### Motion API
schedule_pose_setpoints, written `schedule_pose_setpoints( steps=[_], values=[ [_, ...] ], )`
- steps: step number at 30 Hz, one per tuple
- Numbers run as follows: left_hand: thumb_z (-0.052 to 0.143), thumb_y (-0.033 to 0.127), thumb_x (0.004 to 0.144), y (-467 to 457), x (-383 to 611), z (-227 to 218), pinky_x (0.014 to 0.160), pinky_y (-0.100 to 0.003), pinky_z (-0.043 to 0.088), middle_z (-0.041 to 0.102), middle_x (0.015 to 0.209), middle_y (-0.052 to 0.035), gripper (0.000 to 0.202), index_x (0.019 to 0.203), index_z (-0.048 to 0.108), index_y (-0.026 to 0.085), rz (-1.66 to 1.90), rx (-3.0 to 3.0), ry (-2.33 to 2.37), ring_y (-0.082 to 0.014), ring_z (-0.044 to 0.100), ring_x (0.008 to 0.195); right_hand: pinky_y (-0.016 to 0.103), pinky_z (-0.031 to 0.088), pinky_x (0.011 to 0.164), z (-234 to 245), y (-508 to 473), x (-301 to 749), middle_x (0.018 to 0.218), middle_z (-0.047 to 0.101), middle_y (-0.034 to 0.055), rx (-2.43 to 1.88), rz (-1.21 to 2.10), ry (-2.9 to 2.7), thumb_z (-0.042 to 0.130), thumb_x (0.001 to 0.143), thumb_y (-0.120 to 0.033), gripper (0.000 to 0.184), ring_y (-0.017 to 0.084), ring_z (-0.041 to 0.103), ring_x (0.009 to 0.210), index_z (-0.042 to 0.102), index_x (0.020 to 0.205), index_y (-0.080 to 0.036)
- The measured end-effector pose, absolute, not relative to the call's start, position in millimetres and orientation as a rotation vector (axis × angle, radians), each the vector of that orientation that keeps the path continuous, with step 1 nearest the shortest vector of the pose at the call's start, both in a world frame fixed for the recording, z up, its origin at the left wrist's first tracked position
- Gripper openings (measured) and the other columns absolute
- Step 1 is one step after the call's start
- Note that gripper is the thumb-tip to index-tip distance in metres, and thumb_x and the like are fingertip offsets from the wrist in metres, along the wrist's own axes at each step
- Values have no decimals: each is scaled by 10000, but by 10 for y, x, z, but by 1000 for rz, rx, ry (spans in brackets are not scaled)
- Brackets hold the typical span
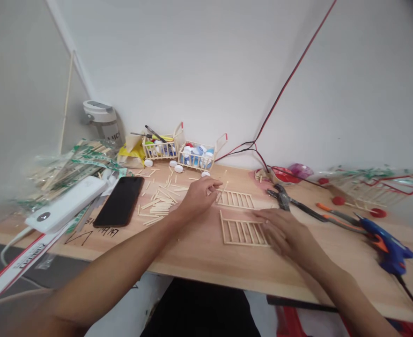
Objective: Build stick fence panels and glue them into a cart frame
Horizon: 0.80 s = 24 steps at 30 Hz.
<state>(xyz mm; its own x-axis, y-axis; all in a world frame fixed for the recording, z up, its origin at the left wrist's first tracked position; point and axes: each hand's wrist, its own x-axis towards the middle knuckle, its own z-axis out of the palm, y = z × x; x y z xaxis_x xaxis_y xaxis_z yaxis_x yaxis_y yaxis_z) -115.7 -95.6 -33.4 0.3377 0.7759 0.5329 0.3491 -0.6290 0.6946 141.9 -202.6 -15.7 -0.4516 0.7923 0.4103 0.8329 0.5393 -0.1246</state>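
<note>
On the desk (192,255), the far stick frame (236,199) lies just beside the left hand (203,193), fingers curled — whether that grip is clamped on anything, I cannot tell. The blurred right hand (286,231) overlaps the near stick frame's (244,232) right end — grip apart, thumb clear of the fingers.

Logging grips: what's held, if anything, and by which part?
Can't tell: left hand by the left end of the upper frame; blurred right hand overlaps the right end of the lower frame.
</note>
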Motion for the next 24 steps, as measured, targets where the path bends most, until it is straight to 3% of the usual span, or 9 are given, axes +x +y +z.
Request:
schedule_pose_setpoints(
  steps=[4,8,12,15,20,24],
  values=[
    [557,57,774,-958,-1162,-319,739,-256,493,693,945,-53,299,1033,683,135,1217,2155,1004,-118,603,772,329,498,686,-94,-1975,1712,894,720,67,-1657,-282,-1982,409,944,-352,334,222,668,818,688,1047,-200],
    [558,50,776,-957,-1161,-313,734,-258,496,695,918,-48,291,1021,685,141,1213,2159,1032,-121,606,770,307,398,501,-104,-1936,1962,575,628,20,-1962,-245,-1797,427,921,-461,394,199,596,530,721,864,-206],
    [563,48,770,-958,-1159,-316,737,-266,498,701,907,-46,279,1004,687,137,1205,2175,1033,-126,607,767,353,461,719,-224,-1838,2022,895,696,83,-1742,-229,-2131,501,900,-387,279,246,633,834,703,966,-207],
    [551,45,772,-968,-1162,-308,740,-264,495,703,921,-47,276,993,690,136,1195,2182,1034,-125,608,770,396,434,822,-302,-1732,1984,1060,660,101,-1643,-277,-2361,552,882,-305,243,270,586,978,666,1082,-228],
    [538,34,769,-970,-1175,-293,733,-250,492,699,930,-42,289,988,692,142,1190,2186,1046,-121,610,774,377,411,790,-294,-1606,1941,973,649,88,-1626,-250,-2568,533,899,-246,112,256,574,941,632,902,-193],
    [542,56,787,-959,-1179,-300,728,-254,491,698,916,-40,263,983,693,146,1186,2205,1043,-122,608,764,359,399,769,-269,-1569,1966,964,634,81,-1549,-239,-2678,483,928,-243,120,237,575,905,589,910,-190]
  ],
)
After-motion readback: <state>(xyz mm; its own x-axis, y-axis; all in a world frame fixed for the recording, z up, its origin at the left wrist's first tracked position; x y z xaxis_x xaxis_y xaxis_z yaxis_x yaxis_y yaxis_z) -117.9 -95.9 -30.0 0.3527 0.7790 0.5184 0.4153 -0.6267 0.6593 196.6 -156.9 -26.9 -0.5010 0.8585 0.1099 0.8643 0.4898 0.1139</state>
